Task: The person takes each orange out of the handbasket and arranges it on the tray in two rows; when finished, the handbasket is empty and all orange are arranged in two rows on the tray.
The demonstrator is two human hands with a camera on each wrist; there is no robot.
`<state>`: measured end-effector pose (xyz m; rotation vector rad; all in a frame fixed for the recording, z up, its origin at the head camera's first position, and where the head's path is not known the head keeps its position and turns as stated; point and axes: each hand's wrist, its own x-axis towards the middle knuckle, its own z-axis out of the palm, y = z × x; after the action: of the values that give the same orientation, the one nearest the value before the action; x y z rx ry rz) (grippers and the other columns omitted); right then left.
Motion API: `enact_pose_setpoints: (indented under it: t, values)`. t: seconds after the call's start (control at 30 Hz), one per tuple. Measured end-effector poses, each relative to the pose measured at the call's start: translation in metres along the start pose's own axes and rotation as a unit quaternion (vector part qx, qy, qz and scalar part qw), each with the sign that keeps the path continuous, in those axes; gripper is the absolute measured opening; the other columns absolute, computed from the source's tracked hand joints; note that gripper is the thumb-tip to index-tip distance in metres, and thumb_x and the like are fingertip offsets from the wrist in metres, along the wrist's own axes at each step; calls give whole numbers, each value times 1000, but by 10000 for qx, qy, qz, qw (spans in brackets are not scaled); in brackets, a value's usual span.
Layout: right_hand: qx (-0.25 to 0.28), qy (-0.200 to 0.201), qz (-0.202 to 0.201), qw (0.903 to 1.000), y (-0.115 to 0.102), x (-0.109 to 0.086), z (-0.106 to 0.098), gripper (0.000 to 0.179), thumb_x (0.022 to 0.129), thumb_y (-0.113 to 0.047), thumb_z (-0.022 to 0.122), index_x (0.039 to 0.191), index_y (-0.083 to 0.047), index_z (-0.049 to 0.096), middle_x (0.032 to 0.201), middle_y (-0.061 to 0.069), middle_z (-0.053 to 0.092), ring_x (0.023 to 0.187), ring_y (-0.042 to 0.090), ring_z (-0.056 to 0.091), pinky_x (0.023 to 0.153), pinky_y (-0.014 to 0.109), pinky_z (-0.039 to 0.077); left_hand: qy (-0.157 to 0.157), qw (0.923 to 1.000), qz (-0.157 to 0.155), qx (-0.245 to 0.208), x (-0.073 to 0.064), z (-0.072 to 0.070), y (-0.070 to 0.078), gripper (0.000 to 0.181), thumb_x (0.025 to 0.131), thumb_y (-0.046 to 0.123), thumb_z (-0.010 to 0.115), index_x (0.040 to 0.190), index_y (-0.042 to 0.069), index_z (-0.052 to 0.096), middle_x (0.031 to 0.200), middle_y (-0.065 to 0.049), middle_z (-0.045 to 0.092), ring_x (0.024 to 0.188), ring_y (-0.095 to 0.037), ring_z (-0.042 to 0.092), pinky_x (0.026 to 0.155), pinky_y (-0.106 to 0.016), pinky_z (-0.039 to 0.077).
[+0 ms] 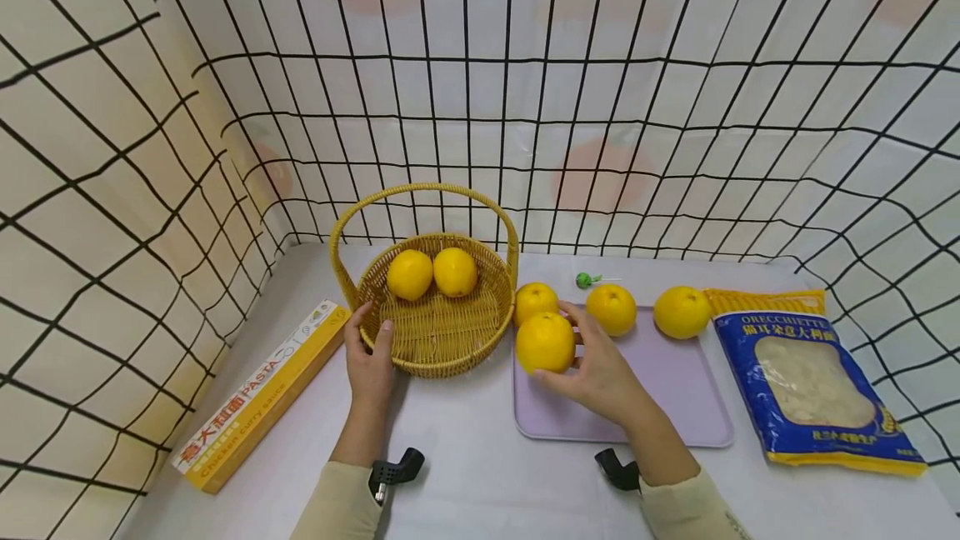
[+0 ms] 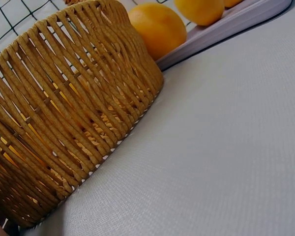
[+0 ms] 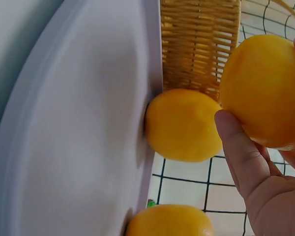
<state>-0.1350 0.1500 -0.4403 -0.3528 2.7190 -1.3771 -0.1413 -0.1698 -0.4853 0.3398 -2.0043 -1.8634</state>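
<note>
Judging from my feeds, I read the step in hand as moving a yellow fruit [image 1: 545,344] toward the wicker basket [image 1: 442,327]. The right hand [image 1: 600,369] grips it between thumb and fingers over the left end of the tray [image 1: 652,398], near the basket. The left hand [image 1: 370,369] holds the basket's near-left rim — steadying it, I'd guess. The next move, I think, calls for clearing the rim and releasing beside the two fruits [image 1: 454,272] inside. The held fruit is nearly round, with no clear long axis — I can't tell where its stem end points. The basket's handle [image 1: 429,187] arches left to right.
</note>
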Motion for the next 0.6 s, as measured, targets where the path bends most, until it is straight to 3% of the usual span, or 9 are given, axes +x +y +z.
enact_pose_setpoints:
  t: [0.2,0.47,0.6]
  values:
    - [135,-38,81,9999,6,0,-2,93,73,-30,92,149,-22,40,148,9,45,121,34,56,93,45,56,79,10000,1,-49,10,-1,-25,49,104,20,56,150,12,42,163,-11,32,154,-30,26,127,-52,21]
    - [547,-258,400,9974,11,0,1,90,73,-31,92,144,-24,37,148,11,45,123,41,58,94,47,53,94,9994,291,-154,10,0,-28,47,103,18,57,148,11,43,158,-9,37,153,-28,29,126,-51,23]
    - [538,-334,416,9971,13,1,2,95,71,-33,93,148,-26,36,150,12,43,127,40,56,104,55,49,91,9994,306,-130,10,0,-28,46,103,18,56,148,13,44,158,-9,37,153,-27,29,126,-51,23]
